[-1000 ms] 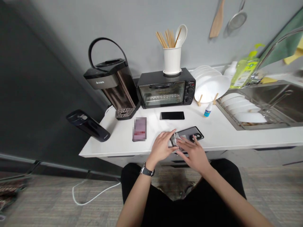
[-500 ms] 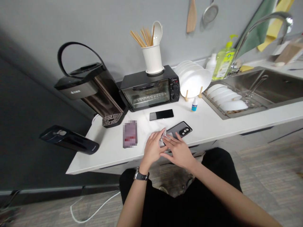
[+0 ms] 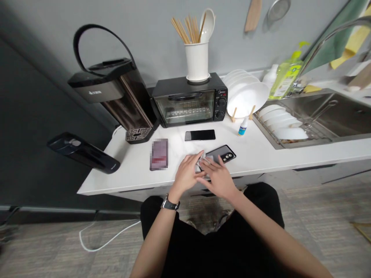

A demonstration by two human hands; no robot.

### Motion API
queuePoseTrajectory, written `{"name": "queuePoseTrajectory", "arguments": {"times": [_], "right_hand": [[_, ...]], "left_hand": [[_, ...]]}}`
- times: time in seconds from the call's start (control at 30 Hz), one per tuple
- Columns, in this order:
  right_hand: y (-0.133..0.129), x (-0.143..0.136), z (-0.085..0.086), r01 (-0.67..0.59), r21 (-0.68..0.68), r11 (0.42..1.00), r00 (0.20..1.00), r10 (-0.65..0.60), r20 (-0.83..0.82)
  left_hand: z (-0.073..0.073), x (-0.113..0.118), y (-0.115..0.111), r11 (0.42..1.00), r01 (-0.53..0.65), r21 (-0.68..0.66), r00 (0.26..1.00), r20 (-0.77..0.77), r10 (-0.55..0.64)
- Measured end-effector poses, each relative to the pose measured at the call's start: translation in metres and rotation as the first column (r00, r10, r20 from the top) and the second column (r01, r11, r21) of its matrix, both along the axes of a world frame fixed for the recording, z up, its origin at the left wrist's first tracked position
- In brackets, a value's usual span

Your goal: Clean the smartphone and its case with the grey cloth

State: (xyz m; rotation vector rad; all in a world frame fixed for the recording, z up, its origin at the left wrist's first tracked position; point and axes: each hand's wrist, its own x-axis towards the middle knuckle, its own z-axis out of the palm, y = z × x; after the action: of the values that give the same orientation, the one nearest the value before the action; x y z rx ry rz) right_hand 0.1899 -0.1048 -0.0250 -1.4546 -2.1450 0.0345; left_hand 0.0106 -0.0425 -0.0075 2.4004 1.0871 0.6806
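A grey phone case (image 3: 216, 153) with a black rim and camera holes lies at the counter's front edge. My left hand (image 3: 186, 172) grips its left end, which is mostly hidden under the fingers. A crumpled white tissue (image 3: 202, 156) is between my two hands. The fingers of my right hand (image 3: 218, 177) press the tissue against the case. Behind them a phone (image 3: 200, 134) with a dark screen lies flat. A small white bottle with a blue label (image 3: 242, 127) stands to the right, and a blurred-out purple item (image 3: 159, 154) lies to the left.
On the white counter (image 3: 133, 170) stand a water dispenser (image 3: 116, 88), a toaster oven (image 3: 188, 104) and a plate rack (image 3: 246, 96). A dark thermos (image 3: 84, 152) is at the left end. To the right is a sink (image 3: 348, 116) with bowls.
The view has shifted, so the counter items sit a little differently in the picture. My hands stay on the phone case with the tissue; the fingers have barely moved.
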Motion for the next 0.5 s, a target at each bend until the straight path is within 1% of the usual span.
{"name": "queuePoseTrajectory", "arguments": {"times": [0.07, 0.13, 0.17, 0.23, 0.3, 0.33, 0.4, 0.43, 0.5], "right_hand": [[-0.011, -0.001, 0.001, -0.068, -0.028, 0.997, 0.997, 0.067, -0.025], [-0.018, 0.018, 0.000, -0.048, -0.036, 0.998, 0.999, 0.048, -0.026], [-0.018, 0.032, -0.001, -0.017, -0.033, 0.999, 1.000, 0.017, -0.014], [-0.014, 0.059, -0.003, 0.083, -0.005, 0.997, 0.996, -0.083, 0.023], [-0.005, 0.074, -0.003, 0.186, 0.034, 0.982, 0.980, -0.188, 0.061], [0.001, 0.073, -0.003, 0.224, 0.049, 0.973, 0.971, -0.228, 0.074], [0.008, 0.056, -0.003, 0.250, 0.060, 0.966, 0.963, -0.254, 0.084], [0.010, 0.042, -0.002, 0.228, 0.057, 0.972, 0.969, -0.232, 0.082], [0.008, 0.015, -0.002, 0.126, 0.038, 0.991, 0.990, -0.128, 0.063]], "left_hand": [[-0.001, -0.001, -0.001, 1.000, -0.009, -0.005, 1.000, 0.000, 0.009], [-0.001, -0.001, -0.001, 1.000, -0.015, -0.002, 1.000, 0.003, 0.015], [0.000, 0.000, -0.001, 1.000, -0.012, -0.001, 1.000, 0.003, 0.012], [0.000, 0.001, 0.000, 1.000, -0.002, 0.001, 1.000, 0.004, 0.002], [0.001, 0.003, 0.001, 1.000, 0.001, 0.003, 1.000, 0.003, -0.001], [0.001, 0.003, 0.001, 1.000, 0.000, 0.002, 1.000, 0.002, 0.000], [0.000, 0.003, 0.001, 1.000, -0.012, 0.001, 1.000, 0.004, 0.012], [-0.001, 0.003, 0.001, 1.000, -0.017, 0.002, 1.000, 0.007, 0.017], [-0.002, 0.002, 0.000, 1.000, -0.018, 0.004, 1.000, 0.011, 0.018]]}}
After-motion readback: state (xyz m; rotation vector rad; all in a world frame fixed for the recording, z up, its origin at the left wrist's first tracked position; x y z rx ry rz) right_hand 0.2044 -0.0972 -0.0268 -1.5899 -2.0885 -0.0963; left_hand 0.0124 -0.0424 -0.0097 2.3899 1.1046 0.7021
